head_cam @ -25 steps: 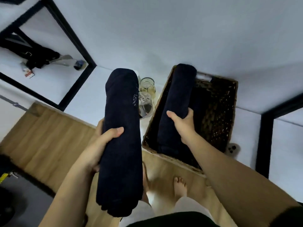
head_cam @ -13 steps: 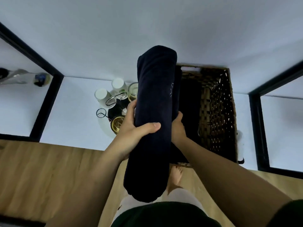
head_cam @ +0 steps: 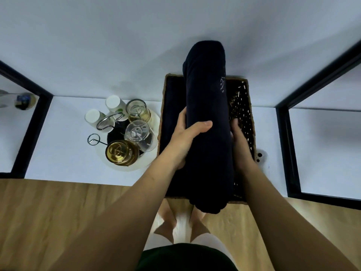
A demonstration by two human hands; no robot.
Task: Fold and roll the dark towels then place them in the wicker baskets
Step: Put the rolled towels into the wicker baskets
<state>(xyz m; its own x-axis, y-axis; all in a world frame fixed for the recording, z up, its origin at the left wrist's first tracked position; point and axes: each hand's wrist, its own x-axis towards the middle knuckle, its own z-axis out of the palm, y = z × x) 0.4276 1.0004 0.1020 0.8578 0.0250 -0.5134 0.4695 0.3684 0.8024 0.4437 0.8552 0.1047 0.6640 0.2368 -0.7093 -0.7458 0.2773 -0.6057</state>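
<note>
Rolled dark towel held over the wicker basket, both hands on it.

The person stands at a low white shelf [head_cam: 68,145] with the wicker basket [head_cam: 244,114] set on it, and holds a long rolled dark towel [head_cam: 207,106] lengthwise above the basket's middle, its near end jutting past the front rim and its far end past the back rim. The left hand [head_cam: 185,139] grips the roll, thumb curled over the top and the fingers wrapped under the left side. The right hand [head_cam: 239,141] lies against the roll's right side, between it and the basket's woven wall; the thumb is hidden, so I cannot tell whether it grips or only steadies. A second dark towel [head_cam: 172,118] lies inside the basket along its left wall. Just beside the basket, to its left, a round white tray [head_cam: 117,166] carries glass jars [head_cam: 119,152] and two white-capped bottles [head_cam: 113,101].
</note>
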